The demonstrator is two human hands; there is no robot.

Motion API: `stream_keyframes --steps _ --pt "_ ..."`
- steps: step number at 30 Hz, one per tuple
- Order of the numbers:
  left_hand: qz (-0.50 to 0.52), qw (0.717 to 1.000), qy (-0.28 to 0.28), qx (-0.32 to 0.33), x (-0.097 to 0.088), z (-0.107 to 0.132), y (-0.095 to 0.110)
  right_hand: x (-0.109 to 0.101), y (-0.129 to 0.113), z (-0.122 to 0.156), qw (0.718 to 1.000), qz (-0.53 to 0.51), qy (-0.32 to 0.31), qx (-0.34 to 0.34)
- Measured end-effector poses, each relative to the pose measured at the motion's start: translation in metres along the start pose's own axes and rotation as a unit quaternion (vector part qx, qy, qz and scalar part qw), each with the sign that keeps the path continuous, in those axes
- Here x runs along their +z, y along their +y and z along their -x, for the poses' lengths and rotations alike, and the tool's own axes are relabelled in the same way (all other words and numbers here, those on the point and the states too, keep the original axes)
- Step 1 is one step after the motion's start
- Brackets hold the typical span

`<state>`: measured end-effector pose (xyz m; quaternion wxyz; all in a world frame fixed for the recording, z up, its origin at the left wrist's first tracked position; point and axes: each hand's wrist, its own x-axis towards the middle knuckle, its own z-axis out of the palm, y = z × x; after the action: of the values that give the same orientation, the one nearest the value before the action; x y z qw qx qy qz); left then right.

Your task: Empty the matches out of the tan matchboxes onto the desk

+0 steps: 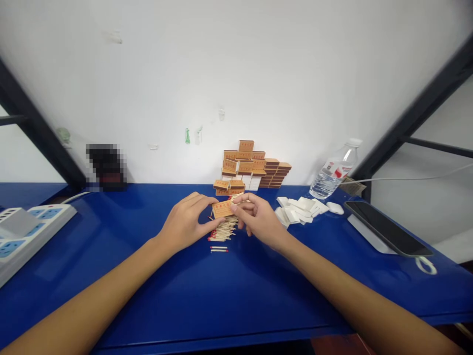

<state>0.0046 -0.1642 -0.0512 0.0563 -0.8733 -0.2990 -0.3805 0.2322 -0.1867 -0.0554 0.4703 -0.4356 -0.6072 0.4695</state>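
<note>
A small orange matchbox is held between my two hands above the table. My left hand grips its left end between thumb and fingers. At the right end, my right hand pinches it with thumb and forefinger, the other fingers curled. Beneath lies a heap of red-tipped matches, partly hidden by the box and hands. Two loose matches lie apart in front of the heap. Behind the hands, several matchboxes are stacked against the wall.
White matchbox trays lie piled right of my right hand, near a white earphone case. A water bottle stands tilted-looking behind them. A phone rests at the right. On the left sits a power strip. The blue table meets a white wall.
</note>
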Motion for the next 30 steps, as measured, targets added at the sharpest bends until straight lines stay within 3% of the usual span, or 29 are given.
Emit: stream_keyframes --steps 3,7,9,12,13,17,23,27,30 --pt "0.016 1.0 0.011 -0.004 0.0 0.0 -0.003 -0.008 -0.001 -0.002 0.999 -0.01 0.024 -0.022" --pt "0.022 0.999 0.039 -0.023 -0.001 -0.002 -0.002 -0.011 -0.008 0.001 0.978 -0.035 0.193 -0.07" --pt "0.025 0.998 0.05 -0.024 -0.001 -0.002 0.0 -0.004 -0.01 0.007 0.987 -0.035 0.146 -0.061" --pt "0.036 0.998 0.055 -0.017 0.001 -0.001 0.004 0.009 -0.01 0.016 0.998 -0.043 -0.037 -0.03" --pt "0.039 0.998 0.053 -0.017 0.001 -0.001 0.005 0.011 -0.009 0.017 0.997 -0.047 -0.058 -0.02" --pt "0.042 0.999 0.028 -0.017 0.002 0.0 0.007 0.001 -0.007 0.014 0.999 -0.034 0.008 0.024" --pt "0.039 0.999 -0.006 0.021 0.003 0.001 0.007 -0.013 -0.004 0.01 0.998 0.014 -0.019 0.064" --pt "0.041 0.999 0.012 0.002 0.002 0.001 0.003 -0.019 -0.008 0.009 0.998 0.032 0.009 0.055" --pt "0.036 0.999 0.031 -0.018 -0.001 0.0 -0.001 -0.044 -0.018 0.002 0.996 0.077 0.017 0.044"
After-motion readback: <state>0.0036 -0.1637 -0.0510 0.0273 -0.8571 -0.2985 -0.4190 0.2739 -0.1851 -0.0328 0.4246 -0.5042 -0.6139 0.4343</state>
